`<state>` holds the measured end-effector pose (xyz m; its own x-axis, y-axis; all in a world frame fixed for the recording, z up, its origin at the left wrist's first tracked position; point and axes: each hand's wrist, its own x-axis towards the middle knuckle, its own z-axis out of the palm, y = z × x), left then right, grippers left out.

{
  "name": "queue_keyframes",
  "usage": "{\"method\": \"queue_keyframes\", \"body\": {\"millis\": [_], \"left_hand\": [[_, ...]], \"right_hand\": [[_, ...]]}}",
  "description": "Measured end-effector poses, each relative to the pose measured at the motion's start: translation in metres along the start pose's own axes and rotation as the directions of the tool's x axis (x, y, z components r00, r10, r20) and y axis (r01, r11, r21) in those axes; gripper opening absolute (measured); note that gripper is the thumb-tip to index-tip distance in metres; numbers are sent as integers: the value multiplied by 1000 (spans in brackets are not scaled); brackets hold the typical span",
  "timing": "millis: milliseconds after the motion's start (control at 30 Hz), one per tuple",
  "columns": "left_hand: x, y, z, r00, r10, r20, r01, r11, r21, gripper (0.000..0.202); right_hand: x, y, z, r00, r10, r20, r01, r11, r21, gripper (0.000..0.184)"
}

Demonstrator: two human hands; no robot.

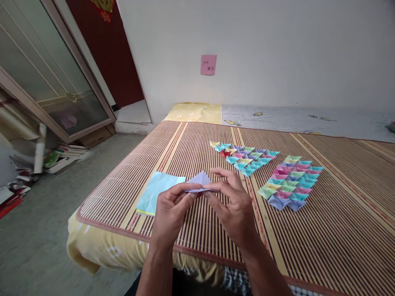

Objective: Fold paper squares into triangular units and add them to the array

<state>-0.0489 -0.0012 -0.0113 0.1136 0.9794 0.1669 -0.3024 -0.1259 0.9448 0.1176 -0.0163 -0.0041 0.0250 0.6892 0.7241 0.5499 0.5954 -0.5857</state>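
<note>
Both my hands hold a small folded lilac paper [200,181] above the striped bamboo mat [339,230]. My left hand [171,210] pinches its left end with fingers closed. My right hand [234,205] pinches its right side, thumb and forefinger pressed together. A creased light-blue paper sheet [157,191] lies flat on the mat just left of my hands, on top of a thin stack.
Two patches of several folded coloured paper pieces lie on the mat: one [245,158] beyond my hands, one [290,181] to the right. A pink note [208,64] sticks on the wall. Books [63,156] lie on the floor at left by a glass door [46,70].
</note>
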Motion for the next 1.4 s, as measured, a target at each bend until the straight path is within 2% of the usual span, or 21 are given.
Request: {"method": "queue_keyframes", "body": {"millis": [133, 267, 400, 467, 633, 833, 1067, 1133, 1267, 1400], "left_hand": [[2, -4, -1, 988, 150, -30, -147, 985, 86, 7], [2, -5, 1, 968, 242, -62, -225, 951, 212, 11], [0, -2, 5, 966, 234, -109, -199, 943, 266, 8], [0, -1, 6, 973, 191, -131, -156, 958, 242, 6], [1, -4, 5, 980, 74, -186, -53, 992, 116, 12], [-1, 2, 10, 980, 135, -145, -93, 960, 262, 11], [-1, 1, 12, 980, 140, -144, -87, 941, 327, 9], [-2, -1, 9, 982, 118, -145, -61, 936, 345, 13], [-3, -1, 8, 985, 58, -163, -5, 952, 307, 22], [-2, 2, 10, 990, 29, -137, 11, 960, 278, 26]], "right_hand": [[2, -1, 0, 971, 208, 115, -229, 948, 221, 10], [1, -1, 5, 910, 370, 184, -413, 823, 389, 12], [-1, 1, 9, 838, 471, 275, -540, 643, 543, 12], [-1, 1, 9, 828, 484, 282, -552, 617, 561, 14], [0, 1, 8, 840, 468, 275, -539, 660, 523, 17], [-2, 1, 9, 869, 445, 215, -493, 746, 448, 17], [-2, 3, 12, 872, 448, 200, -487, 748, 450, 16], [-2, 2, 12, 896, 413, 165, -443, 798, 409, 11], [-1, 0, 9, 961, 277, -1, -265, 921, 286, 4], [0, -1, 8, 977, 210, -29, -197, 951, 239, 9]]}}
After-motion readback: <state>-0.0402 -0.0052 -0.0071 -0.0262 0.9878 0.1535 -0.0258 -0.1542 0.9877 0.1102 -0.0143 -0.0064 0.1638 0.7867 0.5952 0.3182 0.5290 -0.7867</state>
